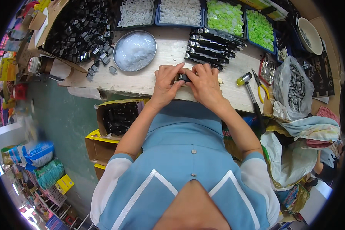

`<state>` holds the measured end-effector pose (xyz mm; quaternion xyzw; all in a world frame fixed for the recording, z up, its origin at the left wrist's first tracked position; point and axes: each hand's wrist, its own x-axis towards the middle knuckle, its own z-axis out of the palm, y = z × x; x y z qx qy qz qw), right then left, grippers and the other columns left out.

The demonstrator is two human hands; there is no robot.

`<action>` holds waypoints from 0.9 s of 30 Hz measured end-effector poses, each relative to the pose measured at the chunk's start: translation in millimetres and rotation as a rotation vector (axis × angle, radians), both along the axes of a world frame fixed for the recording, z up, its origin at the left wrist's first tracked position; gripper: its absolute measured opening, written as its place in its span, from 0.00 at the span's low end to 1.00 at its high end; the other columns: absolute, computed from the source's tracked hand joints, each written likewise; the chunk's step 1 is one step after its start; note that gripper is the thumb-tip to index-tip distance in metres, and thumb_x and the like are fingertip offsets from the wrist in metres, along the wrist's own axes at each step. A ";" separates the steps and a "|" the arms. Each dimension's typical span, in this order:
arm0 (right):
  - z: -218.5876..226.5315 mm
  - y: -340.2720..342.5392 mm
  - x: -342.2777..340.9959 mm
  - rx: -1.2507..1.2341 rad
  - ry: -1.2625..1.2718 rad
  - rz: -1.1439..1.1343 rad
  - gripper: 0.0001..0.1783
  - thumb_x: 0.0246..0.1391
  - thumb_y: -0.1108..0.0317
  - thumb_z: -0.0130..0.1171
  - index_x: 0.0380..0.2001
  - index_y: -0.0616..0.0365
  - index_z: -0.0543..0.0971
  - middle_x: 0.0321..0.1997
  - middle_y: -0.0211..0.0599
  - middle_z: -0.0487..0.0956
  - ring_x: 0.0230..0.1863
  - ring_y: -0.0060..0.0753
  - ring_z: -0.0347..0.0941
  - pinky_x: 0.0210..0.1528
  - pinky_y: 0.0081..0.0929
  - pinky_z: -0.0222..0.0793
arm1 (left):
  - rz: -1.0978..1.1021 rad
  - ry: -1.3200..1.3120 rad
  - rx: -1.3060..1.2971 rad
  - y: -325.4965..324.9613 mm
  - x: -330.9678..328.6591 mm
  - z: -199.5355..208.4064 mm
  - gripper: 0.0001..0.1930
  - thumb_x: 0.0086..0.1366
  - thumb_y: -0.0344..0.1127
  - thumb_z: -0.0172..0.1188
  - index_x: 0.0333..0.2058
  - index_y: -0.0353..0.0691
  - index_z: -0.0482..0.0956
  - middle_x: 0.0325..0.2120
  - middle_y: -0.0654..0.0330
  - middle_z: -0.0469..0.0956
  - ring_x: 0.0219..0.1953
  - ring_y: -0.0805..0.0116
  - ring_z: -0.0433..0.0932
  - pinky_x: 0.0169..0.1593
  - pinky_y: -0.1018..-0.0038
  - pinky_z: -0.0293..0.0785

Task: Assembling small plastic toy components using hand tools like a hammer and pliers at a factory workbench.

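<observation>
At the near edge of the white worktable [168, 48], my left hand [165, 85] and my right hand [207, 85] meet around a small black plastic part [184, 78]. Fingertips and thumbs of both hands press on it from either side, hiding most of its shape. Just beyond my right hand lies a row of long black pieces [207, 48], set side by side. Past my left hand is a round metal dish [155, 51] with a whitish, jelly-like substance [134, 50]. A hammer [250, 90] and yellow-handled pliers [261, 87] rest to the right.
Trays of white parts [180, 12] and green discs [225, 17] line the back. Small black and grey blocks [84, 32] are heaped at the far left. A clear bag of metal pieces [295, 90] stands right. Below the edge sits a carton of black parts [120, 118].
</observation>
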<state>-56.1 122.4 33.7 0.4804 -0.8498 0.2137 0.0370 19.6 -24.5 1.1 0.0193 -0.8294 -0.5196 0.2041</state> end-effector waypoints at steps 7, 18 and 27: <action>4.7 50.8 -7.4 -0.205 -0.063 -0.162 0.20 0.41 0.68 0.60 0.41 0.58 0.72 0.41 0.41 0.69 0.43 0.42 0.63 0.44 0.37 0.55 | -0.148 -0.031 -0.283 -13.4 -6.3 11.9 0.27 0.46 0.27 0.61 0.49 0.49 0.72 0.35 0.64 0.72 0.42 0.64 0.64 0.47 0.68 0.53; -23.3 151.0 -15.4 0.198 0.154 -0.635 0.12 0.50 0.71 0.51 0.39 0.61 0.71 0.33 0.41 0.70 0.41 0.45 0.66 0.38 0.39 0.60 | -0.377 -0.013 -0.729 -9.8 -17.2 27.9 0.29 0.42 0.20 0.54 0.45 0.57 0.76 0.35 0.61 0.68 0.40 0.63 0.63 0.43 0.69 0.53; 29.7 88.8 17.5 -0.083 -0.194 -0.270 0.07 0.53 0.71 0.47 0.36 0.58 0.69 0.27 0.45 0.71 0.26 0.52 0.69 0.27 0.42 0.64 | -0.445 -0.085 -0.879 -4.7 -21.5 41.3 0.33 0.39 0.18 0.52 0.45 0.58 0.76 0.32 0.60 0.66 0.36 0.63 0.62 0.38 0.70 0.53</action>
